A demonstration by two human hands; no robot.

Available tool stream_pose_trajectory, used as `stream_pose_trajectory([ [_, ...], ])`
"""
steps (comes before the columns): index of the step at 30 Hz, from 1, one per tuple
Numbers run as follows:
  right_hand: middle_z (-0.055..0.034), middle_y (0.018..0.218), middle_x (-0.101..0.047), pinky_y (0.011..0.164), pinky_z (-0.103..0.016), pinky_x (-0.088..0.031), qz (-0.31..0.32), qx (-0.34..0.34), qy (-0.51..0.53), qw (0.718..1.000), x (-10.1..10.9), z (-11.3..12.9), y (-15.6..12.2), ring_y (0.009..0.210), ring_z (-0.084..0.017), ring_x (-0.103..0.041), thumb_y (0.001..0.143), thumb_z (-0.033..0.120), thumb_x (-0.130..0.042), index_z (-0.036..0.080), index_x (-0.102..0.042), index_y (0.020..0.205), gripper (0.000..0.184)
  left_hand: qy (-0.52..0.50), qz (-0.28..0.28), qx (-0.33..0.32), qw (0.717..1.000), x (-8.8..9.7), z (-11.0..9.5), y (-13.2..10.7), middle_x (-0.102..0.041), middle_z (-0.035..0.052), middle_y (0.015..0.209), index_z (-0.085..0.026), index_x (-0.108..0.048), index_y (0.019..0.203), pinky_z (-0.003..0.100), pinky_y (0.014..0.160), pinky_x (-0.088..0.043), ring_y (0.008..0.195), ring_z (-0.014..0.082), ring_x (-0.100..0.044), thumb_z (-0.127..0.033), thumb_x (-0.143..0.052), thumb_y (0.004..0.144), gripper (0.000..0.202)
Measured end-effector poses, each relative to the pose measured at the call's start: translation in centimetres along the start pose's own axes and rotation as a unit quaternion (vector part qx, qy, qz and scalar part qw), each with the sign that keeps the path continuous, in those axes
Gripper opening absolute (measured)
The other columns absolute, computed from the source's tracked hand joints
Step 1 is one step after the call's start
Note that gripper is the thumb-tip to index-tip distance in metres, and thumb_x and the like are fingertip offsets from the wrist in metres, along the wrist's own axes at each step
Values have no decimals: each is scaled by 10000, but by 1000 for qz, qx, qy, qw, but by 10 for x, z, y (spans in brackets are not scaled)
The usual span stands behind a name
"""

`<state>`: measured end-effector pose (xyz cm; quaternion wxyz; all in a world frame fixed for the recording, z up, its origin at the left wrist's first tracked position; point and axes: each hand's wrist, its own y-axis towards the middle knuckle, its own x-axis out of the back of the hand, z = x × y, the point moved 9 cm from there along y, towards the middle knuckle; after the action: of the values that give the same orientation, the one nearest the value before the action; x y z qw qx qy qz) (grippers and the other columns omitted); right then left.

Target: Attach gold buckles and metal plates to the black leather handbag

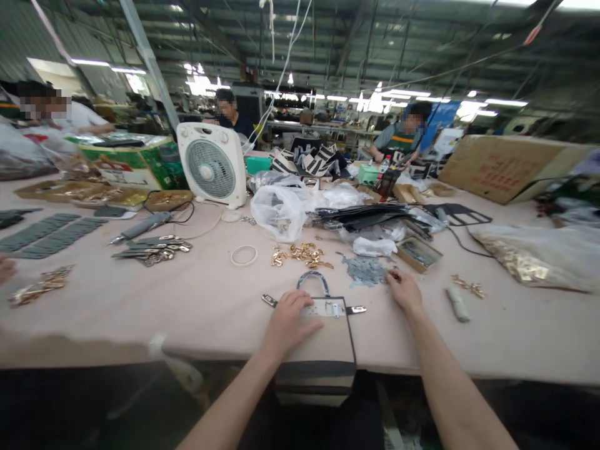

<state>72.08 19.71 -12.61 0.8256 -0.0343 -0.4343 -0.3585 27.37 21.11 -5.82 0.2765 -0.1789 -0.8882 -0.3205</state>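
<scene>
A beige handbag (328,340) with dark trim hangs partly over the table's near edge. Its wrapped handle (314,275) points away from me, and metal-tipped straps stick out on both sides. My left hand (290,322) lies flat on the bag with fingers spread, beside a pale strip with a small metal plate (335,309). At the right edge of a heap of small grey pieces (368,270), my right hand (402,290) has its fingertips pinched together; whatever is between them is too small to make out. Gold-coloured clasps (304,253) lie beyond the bag.
A white fan (213,164) stands at the back left, near a corded hand tool (143,228). Black flat pieces (360,215) and plastic bags lie behind the heap. To the right are a small open box (419,254), a grey roll (457,304) and a bag of metal parts (529,256).
</scene>
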Motion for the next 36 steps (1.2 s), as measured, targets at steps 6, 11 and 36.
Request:
stream_pose_trajectory([
  [6, -144, 1192, -747, 923, -416, -534, -47, 21, 20, 998, 17, 5, -13, 1010, -292, -694, 932, 520, -457, 180, -748, 1225, 535, 17, -7, -21, 1000, -3, 3, 1, -706, 61, 1267, -252, -688, 1148, 491, 1107, -530, 1241, 277, -628, -306, -855, 826, 367],
  [11, -67, 1093, -738, 956, -382, -527, 10, 85, 24, 996, 7, 26, -13, 979, -262, -681, 783, 540, -726, 281, -809, 1050, 381, 23, -5, -25, 999, -3, 2, 1, -709, 63, 1257, -260, -686, 1140, 504, 1079, -556, 1225, 284, -636, -312, -836, 841, 339],
  [36, -90, 1181, -725, 1010, -437, -525, 70, 246, 22, 967, -39, 113, -35, 1079, -288, -670, 963, 497, -600, 284, -784, 1093, 311, -9, -1, 20, 1000, 1, -3, 3, -713, 62, 1207, -262, -681, 1089, 494, 1082, -536, 1215, 296, -625, -190, -898, 737, 420],
])
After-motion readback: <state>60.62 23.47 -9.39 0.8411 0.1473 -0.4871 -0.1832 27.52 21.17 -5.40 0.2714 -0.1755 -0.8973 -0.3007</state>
